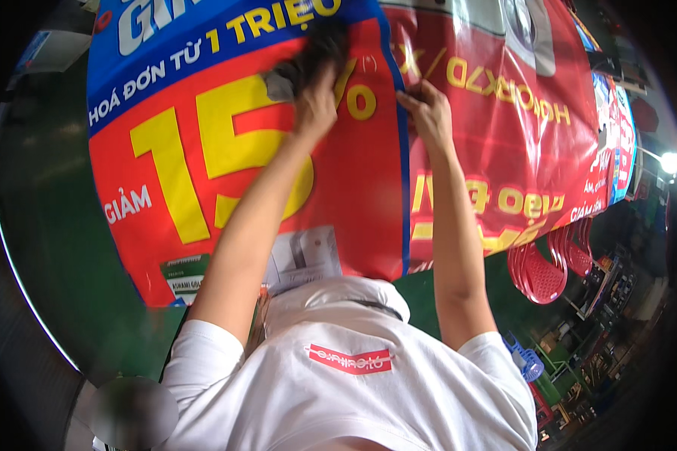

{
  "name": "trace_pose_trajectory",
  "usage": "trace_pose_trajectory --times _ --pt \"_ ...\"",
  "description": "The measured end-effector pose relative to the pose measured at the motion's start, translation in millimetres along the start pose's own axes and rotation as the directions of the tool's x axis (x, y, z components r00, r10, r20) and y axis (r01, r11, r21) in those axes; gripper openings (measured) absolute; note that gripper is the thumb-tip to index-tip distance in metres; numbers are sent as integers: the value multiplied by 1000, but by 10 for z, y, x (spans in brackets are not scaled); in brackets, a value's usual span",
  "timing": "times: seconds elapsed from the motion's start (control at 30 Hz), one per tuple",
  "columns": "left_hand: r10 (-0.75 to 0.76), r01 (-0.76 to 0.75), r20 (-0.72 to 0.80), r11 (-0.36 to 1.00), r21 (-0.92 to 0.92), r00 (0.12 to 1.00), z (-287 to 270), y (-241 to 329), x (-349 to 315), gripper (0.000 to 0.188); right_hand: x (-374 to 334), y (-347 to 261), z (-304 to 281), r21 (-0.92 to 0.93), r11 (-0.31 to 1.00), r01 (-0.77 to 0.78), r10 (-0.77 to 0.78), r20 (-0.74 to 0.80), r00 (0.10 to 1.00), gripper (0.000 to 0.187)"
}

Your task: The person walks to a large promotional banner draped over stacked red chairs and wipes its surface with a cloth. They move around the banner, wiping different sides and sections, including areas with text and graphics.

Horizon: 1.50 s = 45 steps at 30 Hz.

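Observation:
In front of me a large red and blue printed banner (357, 195) with big yellow figures spreads out. My left hand (317, 109) is closed on a dark, cloth-like thing (320, 56), smeared by motion, over the banner's upper middle. Its exact kind cannot be made out. At the banner's blue right border, my right hand (429, 109) has its fingers bent together and pinches the edge. A darker red sheet (504, 143) with upside-down yellow lettering lies to the right of that border, partly behind my right forearm.
Pink-red plastic chairs (538, 274) stand beyond the sheet's right end. A blue plastic item (528, 362) is lower on that side. Green floor (53, 173) shows at the left. A grey printed sheet (305, 255) and a green-and-white label (184, 274) are near my waist. A bright lamp (670, 162) shines far right.

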<state>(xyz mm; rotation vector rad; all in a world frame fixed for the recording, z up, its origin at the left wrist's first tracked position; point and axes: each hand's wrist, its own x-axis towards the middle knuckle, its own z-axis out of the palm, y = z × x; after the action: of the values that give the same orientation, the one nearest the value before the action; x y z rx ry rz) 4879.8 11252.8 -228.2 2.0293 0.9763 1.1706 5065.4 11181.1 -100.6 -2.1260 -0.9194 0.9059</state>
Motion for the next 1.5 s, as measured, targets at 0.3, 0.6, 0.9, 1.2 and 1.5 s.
trace_pose_trajectory --times 0.3,0.6,0.9,1.2,1.5 --pt "150 -362 970 929 -72 191 -917 933 -2219 25 -97 86 -49 55 991 121 -120 -17 993 20" --pt "-177 -12 248 792 610 952 -681 167 -1280 50 253 191 -68 -149 968 200 -200 20 980 33" --pt "-439 72 739 879 472 511 -1975 1086 -3556 56 239 285 -89 -181 953 242 -240 32 970 30" --pt "-505 531 -315 371 762 804 -2036 514 -3804 52 268 293 -137 -128 969 212 -203 76 976 35" --pt "-553 635 540 772 44 635 -1184 2507 -4148 41 -2034 731 330 -167 448 878 -819 317 478 19"
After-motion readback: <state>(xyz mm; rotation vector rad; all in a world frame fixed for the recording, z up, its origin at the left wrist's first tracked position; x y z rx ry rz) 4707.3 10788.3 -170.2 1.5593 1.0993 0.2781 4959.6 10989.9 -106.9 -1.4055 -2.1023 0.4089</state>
